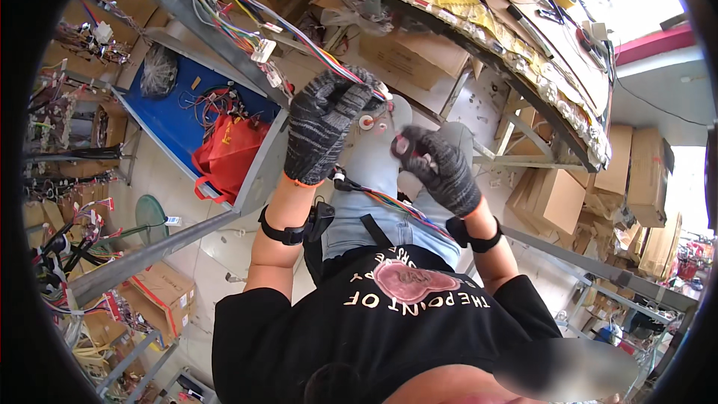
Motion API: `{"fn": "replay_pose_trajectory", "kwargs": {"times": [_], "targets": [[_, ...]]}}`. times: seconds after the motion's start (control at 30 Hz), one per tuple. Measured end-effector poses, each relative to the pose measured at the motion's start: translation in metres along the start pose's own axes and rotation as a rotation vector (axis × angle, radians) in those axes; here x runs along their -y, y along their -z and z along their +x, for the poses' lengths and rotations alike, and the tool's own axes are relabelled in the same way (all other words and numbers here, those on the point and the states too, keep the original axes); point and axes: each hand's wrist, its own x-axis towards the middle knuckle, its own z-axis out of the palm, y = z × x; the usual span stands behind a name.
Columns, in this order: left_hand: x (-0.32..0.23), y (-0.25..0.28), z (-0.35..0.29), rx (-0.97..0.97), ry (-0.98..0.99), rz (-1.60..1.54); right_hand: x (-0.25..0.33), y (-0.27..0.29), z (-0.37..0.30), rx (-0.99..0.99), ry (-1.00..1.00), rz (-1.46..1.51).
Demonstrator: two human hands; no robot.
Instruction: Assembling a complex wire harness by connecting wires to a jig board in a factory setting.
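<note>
Left hand (325, 120): fingers closed, pinching the lower end of a multicolour wire bundle (303, 39) by its tip. Right hand (440, 168): fingers curled in toward the thumb, something reddish at the fingertips, but blurred; can't tell whether it's gripping a part. Both wear grey-black knit gloves with orange cuffs, black straps on the wrists. Using the blue tray (158, 116) as reference: the held wire end sits just right of it, over the person's lap; the bundle runs from there up and left, past the tray's upper right corner, alongside a grey metal bar, white connector (263, 50) hanging near the corner. Right hand is farther right of the tray, apart from the left hand and lower. A second wire bundle (404, 206) lies across the light-blue jeans, right of the tray and lower than both hands. Tray contents: red bag (232, 153) at its lower right, loose wires (218, 102) above the bag, clear plastic bag (158, 71) at its upper left. Green disc (150, 218) below the tray, open carton (161, 293) below that. Workbench (456, 26) up and right of the tray, cardboard box (411, 52) under it; more cartons (553, 198) far right.
</note>
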Motion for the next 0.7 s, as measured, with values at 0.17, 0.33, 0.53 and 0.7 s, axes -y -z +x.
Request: {"fn": "replay_pose_trajectory", "kwargs": {"times": [0.17,0.33,0.53,0.7], "targets": [[-0.005,0.012,0.002,0.077,-0.124,0.1,0.022,-0.016,0.036,-0.101,-0.193,0.28],[0.002,0.02,0.003,-0.05,-0.029,-0.205,0.017,-0.018,0.069,-0.207,-0.176,0.453],[0.095,0.117,-0.022,-0.627,0.057,-0.117,-0.122,0.083,-0.014,-0.196,0.034,-0.781],[0.167,0.123,-0.118,-0.309,1.049,0.111,-0.256,0.229,-0.296,0.695,-1.088,-1.317]]}}
